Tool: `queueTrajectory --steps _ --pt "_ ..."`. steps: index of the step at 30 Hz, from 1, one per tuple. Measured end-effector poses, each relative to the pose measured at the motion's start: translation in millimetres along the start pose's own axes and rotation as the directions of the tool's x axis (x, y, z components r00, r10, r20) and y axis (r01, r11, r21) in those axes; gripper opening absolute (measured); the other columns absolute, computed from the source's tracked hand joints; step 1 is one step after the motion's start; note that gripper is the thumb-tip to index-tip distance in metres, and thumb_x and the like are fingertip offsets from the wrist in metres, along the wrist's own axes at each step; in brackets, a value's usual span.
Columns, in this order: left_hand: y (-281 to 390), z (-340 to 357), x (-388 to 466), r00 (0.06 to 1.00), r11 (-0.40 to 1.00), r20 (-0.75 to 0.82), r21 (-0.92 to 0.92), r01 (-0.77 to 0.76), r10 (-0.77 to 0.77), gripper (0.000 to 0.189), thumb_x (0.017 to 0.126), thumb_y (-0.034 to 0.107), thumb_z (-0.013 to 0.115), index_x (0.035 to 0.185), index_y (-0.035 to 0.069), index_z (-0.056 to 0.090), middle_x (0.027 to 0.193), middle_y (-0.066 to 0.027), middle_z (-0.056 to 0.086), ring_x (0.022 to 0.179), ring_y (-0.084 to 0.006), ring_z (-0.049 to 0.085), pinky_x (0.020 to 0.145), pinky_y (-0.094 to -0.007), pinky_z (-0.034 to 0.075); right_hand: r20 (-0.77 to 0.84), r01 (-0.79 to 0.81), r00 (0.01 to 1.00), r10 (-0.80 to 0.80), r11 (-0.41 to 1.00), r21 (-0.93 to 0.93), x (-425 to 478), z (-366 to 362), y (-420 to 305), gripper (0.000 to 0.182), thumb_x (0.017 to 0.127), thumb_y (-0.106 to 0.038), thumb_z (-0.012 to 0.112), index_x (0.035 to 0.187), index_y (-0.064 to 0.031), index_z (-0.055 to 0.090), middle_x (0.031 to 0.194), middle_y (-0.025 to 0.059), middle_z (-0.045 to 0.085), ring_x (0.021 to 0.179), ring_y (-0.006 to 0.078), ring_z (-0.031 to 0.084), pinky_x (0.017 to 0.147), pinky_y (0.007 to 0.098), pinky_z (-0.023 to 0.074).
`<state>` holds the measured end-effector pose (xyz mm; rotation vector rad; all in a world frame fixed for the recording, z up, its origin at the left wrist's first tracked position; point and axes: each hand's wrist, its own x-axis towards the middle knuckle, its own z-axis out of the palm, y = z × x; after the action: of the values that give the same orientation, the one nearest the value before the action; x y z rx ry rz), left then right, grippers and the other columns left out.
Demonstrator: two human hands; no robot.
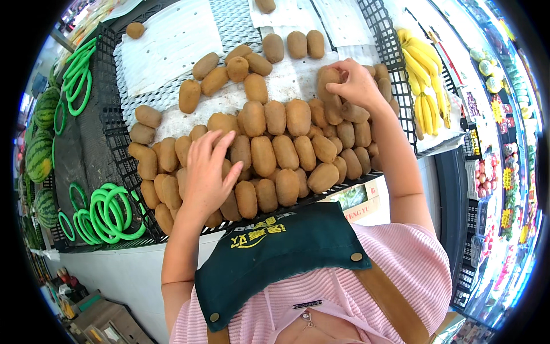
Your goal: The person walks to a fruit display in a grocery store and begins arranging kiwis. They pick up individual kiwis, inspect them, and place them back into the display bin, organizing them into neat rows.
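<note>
Brown kiwifruit [275, 152] are heaped in rows along the near side of a black plastic crate display [118, 142]. My left hand [208, 172] lies over the left part of the heap with its fingers spread, touching fruit; part of the pile is hidden under it. At the right side of the display, my right hand [354, 84] has its thumb and fingers around one kiwifruit [329, 81], just above others. Looser kiwifruit [215, 81] lie farther back on white padded liner sheets [172, 47].
Bananas [421, 64] lie on a stand to the right. Green rings [109, 213] rest on a dark mesh surface at the left, with watermelons [41, 157] beyond. Lit produce shelves [507, 142] run along the far right. A printed carton [363, 200] stands below the crate's front edge.
</note>
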<state>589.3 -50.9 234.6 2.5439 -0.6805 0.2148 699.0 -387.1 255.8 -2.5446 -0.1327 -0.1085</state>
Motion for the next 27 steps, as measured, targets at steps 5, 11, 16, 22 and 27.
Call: queueTrajectory --steps 5,11,16,22,27 --pt "23.4 24.6 42.6 0.977 0.982 0.101 -0.02 -0.186 0.187 0.047 0.083 0.027 0.065 0.124 0.008 0.052 0.126 -0.0149 0.049 0.124 -0.034 0.042 0.106 -0.0491 0.031 0.16 0.065 0.987 -0.031 0.975 -0.214 -16.4 21.0 5.6 0.042 0.067 -0.027 0.075 0.097 -0.0022 0.056 0.085 0.0179 0.065 0.084 0.0336 0.063 0.075 0.0413 0.0506" --pt "39.6 74.4 95.4 0.946 0.956 0.138 -0.014 -0.295 0.294 0.049 0.085 0.029 0.064 0.126 0.006 0.051 0.127 -0.014 0.052 0.127 -0.0311 0.041 0.107 -0.0501 0.029 0.276 0.221 0.947 -0.164 0.957 -0.19 -13.6 29.2 2.4 0.027 0.076 -0.023 0.068 0.092 -0.0024 0.06 0.082 0.0199 0.065 0.083 0.0388 0.063 0.073 0.0459 0.0506" --pt "56.0 117.3 139.2 0.954 0.97 0.197 0.051 -0.239 0.224 0.057 0.086 0.035 0.061 0.131 0.005 0.046 0.131 -0.0159 0.049 0.126 -0.0316 0.043 0.106 -0.048 0.032 0.114 0.183 0.982 -0.152 0.916 -0.357 36.7 19.2 48.5 0.03 0.082 -0.032 0.06 0.101 -0.01 0.067 0.089 0.0129 0.068 0.089 0.0338 0.063 0.08 0.0438 0.0496" --pt "56.3 135.7 154.6 0.926 0.978 0.32 -0.007 -0.209 0.201 0.055 0.082 0.044 0.064 0.124 0.01 0.052 0.111 -0.0105 0.061 0.104 -0.0289 0.057 0.088 -0.0449 0.044 0.191 0.176 0.977 -0.098 0.874 -0.452 48.5 26.6 49.0 0.031 0.078 -0.031 0.067 0.103 -0.0143 0.069 0.097 0.0112 0.067 0.096 0.0288 0.061 0.087 0.0397 0.0471" --pt "53.4 130.2 151.8 0.926 0.98 0.332 0.01 -0.196 0.182 0.054 0.081 0.045 0.064 0.122 0.01 0.053 0.108 -0.0083 0.061 0.102 -0.0262 0.059 0.086 -0.0416 0.045 0.357 0.101 0.934 0.001 0.958 -0.268 60.1 43.6 38.4 0.031 0.074 -0.037 0.068 0.098 -0.017 0.071 0.095 0.0084 0.068 0.101 0.0285 0.06 0.089 0.0416 0.0461"
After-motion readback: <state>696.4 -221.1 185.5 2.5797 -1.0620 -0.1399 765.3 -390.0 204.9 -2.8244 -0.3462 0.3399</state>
